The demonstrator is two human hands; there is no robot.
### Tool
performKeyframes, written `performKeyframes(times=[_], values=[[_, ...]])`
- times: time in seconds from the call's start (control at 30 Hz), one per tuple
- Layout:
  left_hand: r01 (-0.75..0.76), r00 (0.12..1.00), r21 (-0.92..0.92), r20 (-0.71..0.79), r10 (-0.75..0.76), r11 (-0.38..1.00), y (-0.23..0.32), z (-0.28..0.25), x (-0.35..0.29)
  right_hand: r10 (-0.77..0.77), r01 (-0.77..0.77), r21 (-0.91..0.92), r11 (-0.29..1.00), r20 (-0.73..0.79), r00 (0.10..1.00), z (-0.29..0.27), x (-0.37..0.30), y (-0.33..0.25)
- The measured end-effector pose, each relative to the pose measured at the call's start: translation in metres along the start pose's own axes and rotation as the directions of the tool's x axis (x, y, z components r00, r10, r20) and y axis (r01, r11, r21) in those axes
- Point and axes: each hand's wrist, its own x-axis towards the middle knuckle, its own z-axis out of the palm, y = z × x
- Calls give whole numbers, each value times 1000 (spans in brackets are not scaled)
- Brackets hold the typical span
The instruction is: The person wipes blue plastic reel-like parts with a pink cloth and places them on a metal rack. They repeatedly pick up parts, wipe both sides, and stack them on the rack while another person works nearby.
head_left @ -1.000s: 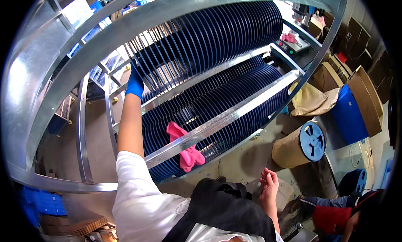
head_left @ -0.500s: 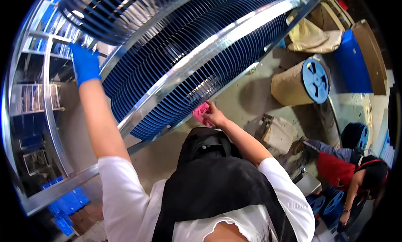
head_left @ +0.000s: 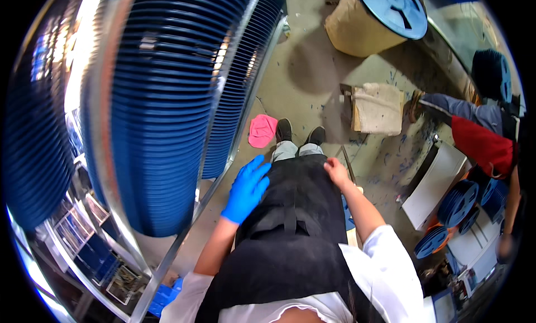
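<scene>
My left hand (head_left: 247,188), in a blue glove, hovers over the left side of my black apron (head_left: 296,200). Its fingers are spread and nothing is in them. My right hand (head_left: 337,173) is bare and sits by the apron's right edge, fingers loosely bent, with no object visible in it. A pink cloth (head_left: 262,131) shows against the floor beside my left shoe (head_left: 283,131), apart from both hands. Left of me stands a metal rack holding long rows of dark blue reels (head_left: 162,133).
A metal rail (head_left: 237,138) edges the rack. Ahead right stand a wrapped roll with a light blue reel end (head_left: 393,7) and a low cloth-covered stool (head_left: 378,109). Another person in a red apron (head_left: 483,144) works at the right, near several blue reels (head_left: 458,203).
The pink cloth has left my right hand and now shows by my shoe. My left hand has come down from the rack. My view has turned right, and both hands are near my apron.
</scene>
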Motion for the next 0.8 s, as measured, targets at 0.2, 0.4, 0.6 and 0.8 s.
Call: performKeyframes(times=[0.2, 0.4, 0.6, 0.8], values=[[599, 749, 79, 296, -593, 797, -302, 185, 77, 41, -36, -85, 996, 66, 997, 51, -46, 36], [895, 445, -167, 406, -798, 414, -470, 296, 176, -10, 11, -23, 1000, 24, 1000, 30, -39, 18], [924, 337, -240, 138, -931, 298, -586, 381, 247, 105, -107, 10, 994, 92, 990, 35, -13, 35], [646, 585, -710, 224, -779, 281, -562, 286, 212, 75, -91, 171, 981, 96, 993, 37, -12, 32]])
